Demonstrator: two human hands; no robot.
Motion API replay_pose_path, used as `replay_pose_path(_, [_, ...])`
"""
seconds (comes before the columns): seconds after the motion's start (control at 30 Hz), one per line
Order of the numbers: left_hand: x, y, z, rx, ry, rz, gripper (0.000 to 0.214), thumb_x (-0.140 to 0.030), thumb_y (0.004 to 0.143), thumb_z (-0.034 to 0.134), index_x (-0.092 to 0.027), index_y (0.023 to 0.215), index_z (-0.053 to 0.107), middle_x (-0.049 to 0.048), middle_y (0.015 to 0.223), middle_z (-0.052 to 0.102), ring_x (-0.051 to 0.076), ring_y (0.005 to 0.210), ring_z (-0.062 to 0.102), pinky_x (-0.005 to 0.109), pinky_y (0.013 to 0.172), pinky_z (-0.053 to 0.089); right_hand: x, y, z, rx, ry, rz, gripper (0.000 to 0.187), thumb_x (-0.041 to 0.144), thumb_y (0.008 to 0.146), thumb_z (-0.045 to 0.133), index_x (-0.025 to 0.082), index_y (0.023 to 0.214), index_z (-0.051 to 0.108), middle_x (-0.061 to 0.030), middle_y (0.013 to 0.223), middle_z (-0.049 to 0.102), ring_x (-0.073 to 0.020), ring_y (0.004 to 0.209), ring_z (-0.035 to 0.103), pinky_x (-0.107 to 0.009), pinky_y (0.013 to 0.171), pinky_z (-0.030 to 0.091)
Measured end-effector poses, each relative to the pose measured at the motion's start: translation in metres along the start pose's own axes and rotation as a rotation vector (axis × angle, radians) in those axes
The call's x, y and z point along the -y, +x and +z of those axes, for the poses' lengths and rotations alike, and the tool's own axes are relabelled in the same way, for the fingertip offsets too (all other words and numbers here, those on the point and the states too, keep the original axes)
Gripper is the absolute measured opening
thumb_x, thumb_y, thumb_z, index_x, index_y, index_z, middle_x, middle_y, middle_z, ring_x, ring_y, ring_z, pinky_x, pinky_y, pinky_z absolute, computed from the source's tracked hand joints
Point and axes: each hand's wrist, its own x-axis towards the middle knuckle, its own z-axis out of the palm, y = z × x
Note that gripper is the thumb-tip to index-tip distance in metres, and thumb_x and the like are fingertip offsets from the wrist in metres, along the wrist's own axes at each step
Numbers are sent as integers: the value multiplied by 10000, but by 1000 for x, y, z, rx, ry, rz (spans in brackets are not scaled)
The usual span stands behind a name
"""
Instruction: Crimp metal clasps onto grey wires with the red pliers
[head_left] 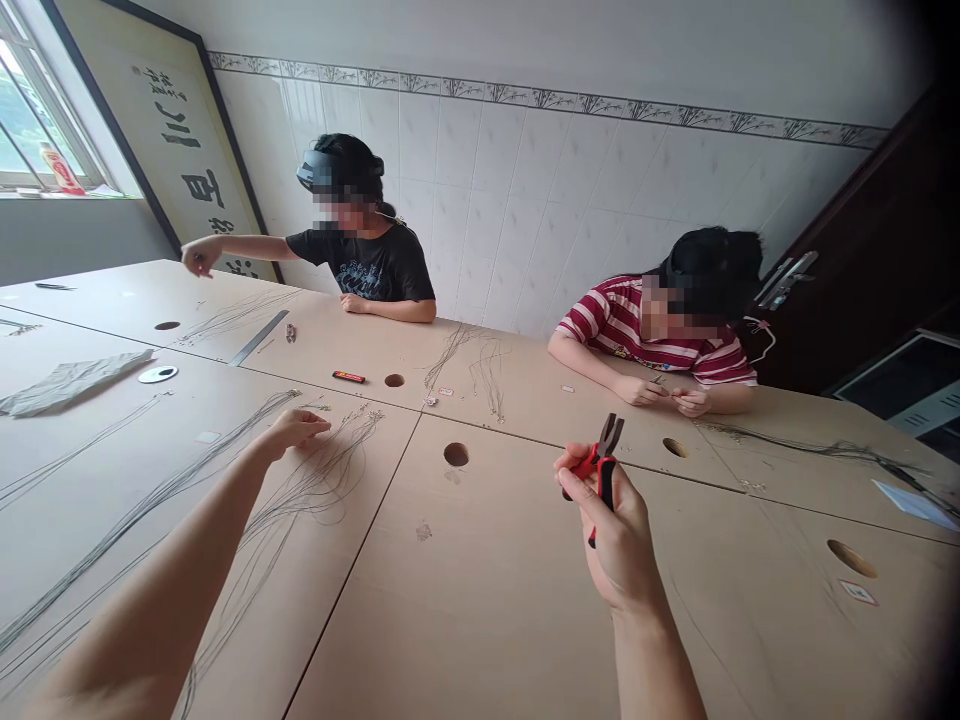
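Observation:
My right hand [615,525] is raised over the brown table [487,580] and grips red-handled pliers [600,462] with the jaws pointing up and slightly apart. My left hand [296,428] reaches out to the left, fingers pinched together on the ends of thin steel wires [300,490] that lie fanned across the table. Small metal pieces [341,410] lie just beyond that hand.
Two people sit across the table: one in a black shirt [371,265] pointing left, one in a red striped shirt [652,330] handling small parts. A metal ruler [259,337], a red-black object [349,377], a round disc [157,374], grey paper [67,380] and round table holes [455,454] are around.

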Motion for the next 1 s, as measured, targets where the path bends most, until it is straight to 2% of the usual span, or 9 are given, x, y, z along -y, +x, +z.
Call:
replay_pose_path(0.2, [-1,-23,-15,1,-137,82,202,-316,855,685,-118,863,648,61,951,692,188,917,661,366,811,551,-11,-1,16,66,-14,39,251,385,788,724,232,967,638,-14,940,605,-172,898,535,-327,855,421])
replay_pose_path(0.33, [-17,-51,-20,19,-217,190,413,-519,607,793,-153,754,667,94,899,723,257,998,656,379,873,532,-21,-3,47,191,20,75,206,347,799,705,223,944,629,-9,904,613,-167,882,535,-321,848,420])
replay_pose_path(0.4, [-30,-70,-25,25,-219,238,450,-563,540,798,-171,726,679,88,868,722,278,987,646,413,898,509,-26,-4,70,276,80,102,168,316,792,704,214,899,623,-14,917,633,-164,874,536,-323,856,418])
replay_pose_path(0.47, [-43,-93,-30,51,-210,288,413,-554,564,791,-184,717,686,70,844,716,265,950,634,424,923,474,-31,-5,96,358,206,175,158,261,759,723,213,870,622,-26,993,661,-152,844,528,-320,849,417])
replay_pose_path(0.57, [-61,-128,-33,119,-208,369,333,-506,637,777,-204,757,706,41,869,708,227,919,620,389,927,447,-38,-7,136,472,473,367,203,175,683,754,205,828,616,-36,1134,656,-124,799,528,-302,821,417])
replay_pose_path(0.7, [-75,-154,-26,246,-256,477,231,-429,725,745,-209,772,692,17,873,697,199,906,634,343,894,445,-44,-10,171,583,628,523,226,246,675,746,194,839,600,-79,1090,673,-150,779,579,-310,711,446])
replay_pose_path(0.8, [-76,-157,-17,313,-274,499,212,-410,768,708,-201,795,684,20,833,704,194,862,651,349,878,454,-47,-13,178,596,693,590,224,259,683,735,185,866,629,-80,1042,679,-150,772,585,-308,693,459])
replay_pose_path(0.9, [-71,-154,-11,283,-247,507,259,-451,770,688,-192,783,682,30,814,696,185,806,633,344,833,475,-49,-16,176,606,713,604,232,240,686,737,164,899,687,-76,1009,673,-148,776,584,-302,693,463])
replay_pose_path(1.0, [-63,-150,-6,253,-200,492,350,-525,775,649,-187,844,710,62,867,717,216,846,651,350,828,503,-51,-17,173,624,724,605,223,228,685,744,147,891,713,-70,942,666,-150,780,583,-294,690,458])
